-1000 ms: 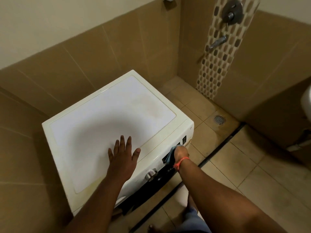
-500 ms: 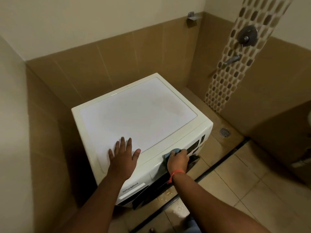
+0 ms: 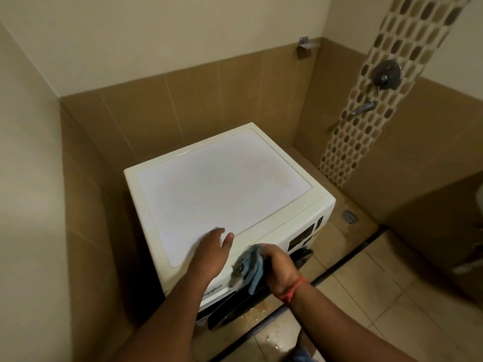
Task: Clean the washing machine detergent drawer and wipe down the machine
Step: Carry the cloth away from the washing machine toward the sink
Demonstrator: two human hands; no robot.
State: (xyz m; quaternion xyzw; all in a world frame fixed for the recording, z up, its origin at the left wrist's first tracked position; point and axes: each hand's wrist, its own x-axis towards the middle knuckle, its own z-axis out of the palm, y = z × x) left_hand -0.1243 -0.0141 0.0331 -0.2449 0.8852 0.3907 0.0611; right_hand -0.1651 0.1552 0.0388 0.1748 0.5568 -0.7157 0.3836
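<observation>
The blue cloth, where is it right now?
In the head view the cloth is bunched in the right hand, against the washer's front top edge, just right of the left hand.

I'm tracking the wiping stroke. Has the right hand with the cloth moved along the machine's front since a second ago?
Yes. The right hand gripping the blue cloth has moved leftward along the washing machine front, away from the display panel, toward the logo.

white washing machine, blue cloth, tan tiles
</observation>
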